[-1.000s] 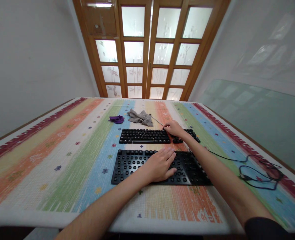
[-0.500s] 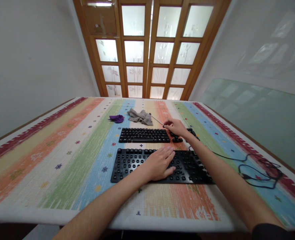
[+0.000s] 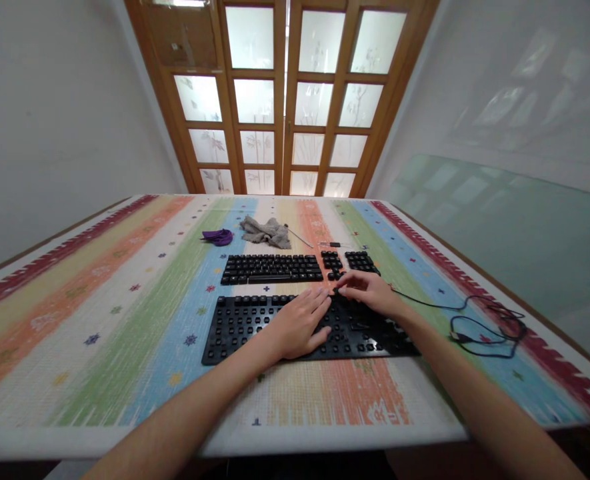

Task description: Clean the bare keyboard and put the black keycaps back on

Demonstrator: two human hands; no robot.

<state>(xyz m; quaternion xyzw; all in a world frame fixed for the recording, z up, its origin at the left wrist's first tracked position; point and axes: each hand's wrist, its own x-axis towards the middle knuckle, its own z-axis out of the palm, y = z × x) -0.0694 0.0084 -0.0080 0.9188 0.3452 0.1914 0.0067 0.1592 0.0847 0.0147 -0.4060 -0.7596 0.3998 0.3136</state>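
Observation:
A black keyboard (image 3: pixel 245 333) lies on the table with most of its key switches bare; keycaps remain along part of its back row. My left hand (image 3: pixel 302 323) rests flat on the middle of it, fingers stretched out. At the keyboard's back edge, my right hand (image 3: pixel 367 293) pinches a small black keycap (image 3: pixel 337 291) between thumb and fingertips. Just behind the keyboard, loose black keycaps are laid out in key order: a wide block (image 3: pixel 272 268) and smaller groups (image 3: pixel 331 260) to its right.
Behind the keycaps lie a grey cloth (image 3: pixel 267 233), a thin rod (image 3: pixel 299 235), a small tool with a black middle (image 3: pixel 335 245) and a purple strap-like bundle (image 3: pixel 218 237). A black cable (image 3: pixel 489 330) coils at the right. Striped cloth (image 3: pixel 139 320) covers the table.
My right hand has come back from beside the laid-out keycaps to the keyboard's back edge, a keycap now in its fingers. My left hand stays on the keyboard. The view has shifted slightly.

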